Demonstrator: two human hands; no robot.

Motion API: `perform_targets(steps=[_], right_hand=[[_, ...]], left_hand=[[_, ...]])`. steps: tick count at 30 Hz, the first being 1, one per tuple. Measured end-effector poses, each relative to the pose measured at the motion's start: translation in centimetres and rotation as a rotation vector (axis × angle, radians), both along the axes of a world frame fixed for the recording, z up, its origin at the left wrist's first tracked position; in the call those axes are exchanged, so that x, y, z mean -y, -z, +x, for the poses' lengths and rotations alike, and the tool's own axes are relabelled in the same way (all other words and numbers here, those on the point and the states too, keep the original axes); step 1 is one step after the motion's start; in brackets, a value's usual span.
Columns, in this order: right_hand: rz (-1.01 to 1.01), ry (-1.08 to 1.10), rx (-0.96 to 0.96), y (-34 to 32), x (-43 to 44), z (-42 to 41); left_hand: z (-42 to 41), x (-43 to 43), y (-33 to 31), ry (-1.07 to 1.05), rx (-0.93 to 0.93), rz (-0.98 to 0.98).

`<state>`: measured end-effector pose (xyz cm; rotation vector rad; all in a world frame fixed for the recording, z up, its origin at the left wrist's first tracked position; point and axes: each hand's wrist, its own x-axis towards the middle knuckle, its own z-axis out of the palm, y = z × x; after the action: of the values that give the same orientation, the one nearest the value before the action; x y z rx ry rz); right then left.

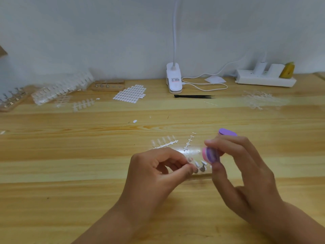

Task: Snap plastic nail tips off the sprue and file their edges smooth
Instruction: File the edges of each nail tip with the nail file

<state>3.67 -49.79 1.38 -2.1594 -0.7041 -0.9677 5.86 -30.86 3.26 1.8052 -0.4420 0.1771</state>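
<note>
Place was a small nail-craft work desk. Pale pine-plank table (70, 173) stood against a plain white wall (88, 32). White clip-on gooseneck lamp (174, 80) and white power strip (265, 81) sat along its far edge. Bagged clear plastic nail-tip sprues (58, 89) lay toward its far-left corner.

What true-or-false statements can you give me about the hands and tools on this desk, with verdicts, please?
1. The right hand holds a purple-and-pink nail file. True.
2. The left hand lies flat and open. False: its curled fingers pinch what looks like a clear nail tip.
3. Black tweezers lie in front of the white lamp base. True.
4. The sprue with tips still attached lies right of the nail file. False: it lies to the file's left.
</note>
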Motion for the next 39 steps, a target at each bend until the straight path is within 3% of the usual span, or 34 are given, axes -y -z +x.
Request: perform_targets(steps=[9, 22, 32, 39], right_hand=[[0.129, 0.007, -0.366, -0.8, -0.7, -0.8], [0.074, 0.015, -0.285, -1.1, -0.7, -0.3], [0.234, -0.082, -0.378, -1.4, 0.0, -0.1], [0.261, -0.147, -0.439, -1.3, -0.1, -0.1]], left_hand=[[0.0, 0.3, 0.2, 0.033, 0.1, 0.06], [0.1, 0.1, -0.2, 0.071, 0.213, 0.156], [0.4, -0.4, -0.2, 0.217, 0.161, -0.015], [0.3, -0.5, -0.4, 0.221, 0.179, -0.001]])
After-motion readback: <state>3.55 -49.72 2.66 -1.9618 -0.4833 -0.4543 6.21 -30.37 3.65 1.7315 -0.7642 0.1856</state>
